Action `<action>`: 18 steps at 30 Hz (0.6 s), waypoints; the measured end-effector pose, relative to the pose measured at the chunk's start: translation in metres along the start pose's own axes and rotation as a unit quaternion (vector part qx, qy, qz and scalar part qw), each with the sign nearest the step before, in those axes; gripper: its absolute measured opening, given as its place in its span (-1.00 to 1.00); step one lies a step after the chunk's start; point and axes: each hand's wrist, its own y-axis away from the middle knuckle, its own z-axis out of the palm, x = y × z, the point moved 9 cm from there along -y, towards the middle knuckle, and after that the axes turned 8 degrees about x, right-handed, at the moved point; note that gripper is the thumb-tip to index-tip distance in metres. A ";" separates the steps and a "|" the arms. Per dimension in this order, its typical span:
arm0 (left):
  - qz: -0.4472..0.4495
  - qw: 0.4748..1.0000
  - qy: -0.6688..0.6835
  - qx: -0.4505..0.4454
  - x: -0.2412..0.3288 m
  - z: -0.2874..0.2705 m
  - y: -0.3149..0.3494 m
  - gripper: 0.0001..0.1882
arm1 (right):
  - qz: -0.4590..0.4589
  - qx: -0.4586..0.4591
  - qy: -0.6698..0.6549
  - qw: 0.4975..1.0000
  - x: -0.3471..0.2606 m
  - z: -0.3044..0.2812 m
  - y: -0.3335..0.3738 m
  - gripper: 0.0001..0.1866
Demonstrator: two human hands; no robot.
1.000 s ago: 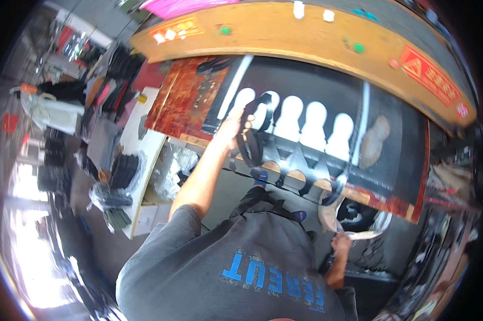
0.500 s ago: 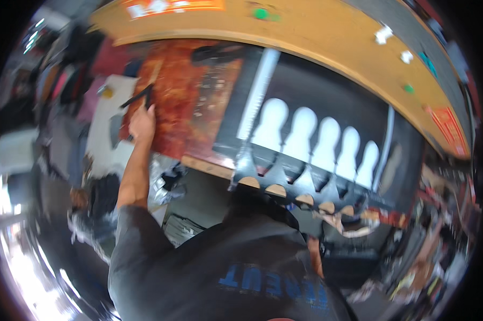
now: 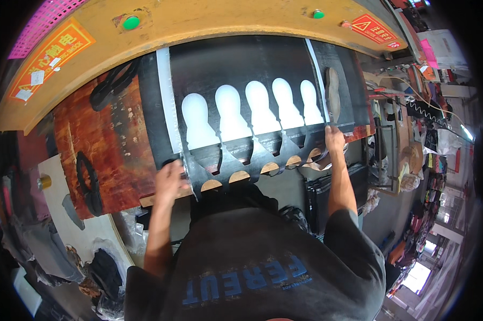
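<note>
Left hand (image 3: 169, 181) and right hand (image 3: 334, 140) pinch the black sheet's (image 3: 241, 69) near edge; best pull evenly, keeping it flat.

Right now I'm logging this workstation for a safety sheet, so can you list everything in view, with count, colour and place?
Black sheet: one, black, spread over the bench, five sole-shaped holes cut in a row, white showing through.
Wooden bench top: one, reddish-brown, under and left of the sheet.
Machine beam: one, yellow-orange, arching across the top.
Round buttons: two seen, green, on the beam.
Warning stickers: two, orange-red, at the beam's left and right ends.
Dark loop-shaped tool: one, black, on the bench at left.
Basket: one, pink, top left.
Shirt: one, dark grey with blue print, bottom centre.
Left hand: grip on the sheet's near left edge.
Right hand: grip on its near right edge.
</note>
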 end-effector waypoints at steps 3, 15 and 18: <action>0.023 0.999 -0.004 -0.043 0.024 0.043 -0.002 -0.59 | 0.121 -0.054 -0.324 0.937 0.011 0.026 -0.003 -0.58; 0.061 0.997 -0.047 -0.005 0.039 0.021 0.019 -0.68 | 0.082 -0.156 -0.309 0.934 0.032 0.009 0.051 -0.59; -0.018 0.988 -0.155 0.007 0.015 0.020 0.020 -0.68 | 0.097 -0.180 -0.219 0.954 0.033 0.005 0.046 -0.57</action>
